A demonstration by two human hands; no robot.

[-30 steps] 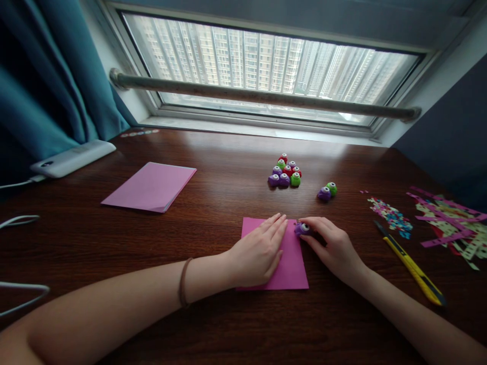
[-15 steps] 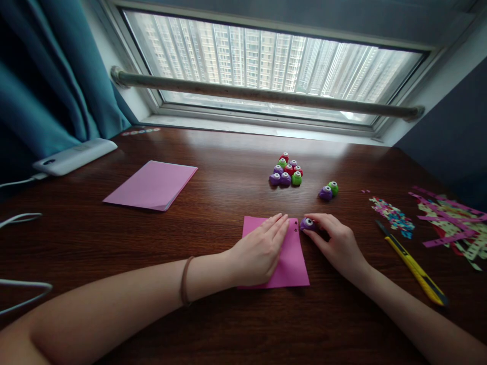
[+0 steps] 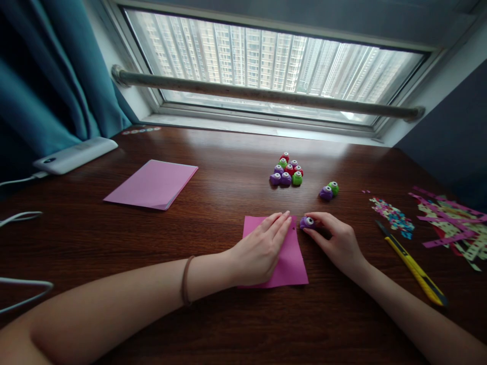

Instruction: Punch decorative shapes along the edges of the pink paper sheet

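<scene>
My left hand (image 3: pixel 262 248) lies flat, fingers stretched out, on a bright pink sheet of paper (image 3: pixel 292 266). Small dark star-shaped marks show near the sheet's upper right corner, beside the fingertips. Between thumb and fingers, my right hand (image 3: pixel 337 238) holds a small purple craft punch (image 3: pixel 305 222) with a white top. The punch sits just right of the paper's right edge; a narrow gap appears between them. Beyond my right hand stand a purple punch (image 3: pixel 326 192) and a green punch (image 3: pixel 334 188), side by side.
Several red, green and purple punches (image 3: pixel 287 170) cluster farther back. At left lie a stack of pink paper (image 3: pixel 152 185), a white power bank (image 3: pixel 76 154) and white cables. On the right are a yellow utility knife (image 3: pixel 414 268), colourful confetti (image 3: pixel 393 215) and paper scraps (image 3: pixel 452 223).
The paper's right edge has shifted slightly left, and my left fingertips reach slightly farther over its corner, so less of the star marks shows. My right hand and punch have barely moved.
</scene>
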